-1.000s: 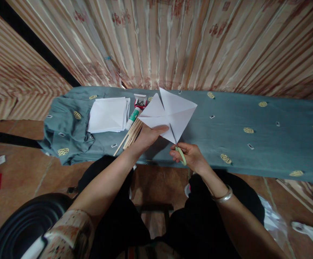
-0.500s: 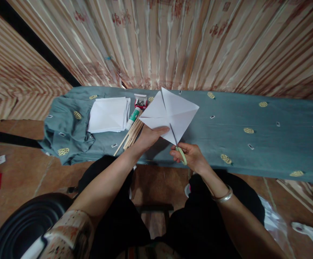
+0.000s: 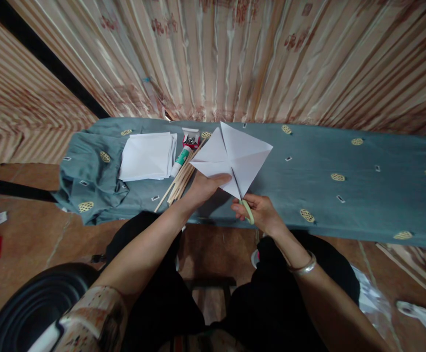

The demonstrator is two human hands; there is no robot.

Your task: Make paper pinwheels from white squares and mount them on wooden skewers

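Observation:
A square white sheet of paper (image 3: 250,152), turned corner-up and creased, is held above the table. Slits run into it from its top and left corners. My left hand (image 3: 206,188) grips its lower left part, thumb on top and the other fingers hidden underneath. In my right hand (image 3: 259,209) is a pair of scissors (image 3: 247,211) with pale green handles. Their dark blades lie along the paper's bottom corner, pointing toward its middle.
Left of the paper on the green patterned cloth (image 3: 308,171) lie thin wooden sticks (image 3: 180,183), a green-and-white glue stick (image 3: 181,160), a small red box (image 3: 191,139) of metal bits and a stack of white paper (image 3: 146,156). A pleated curtain (image 3: 213,58) hangs behind.
The paper has dipped very slightly down and to the right. Both hands keep their grips, and the scissors stay at the bottom corner.

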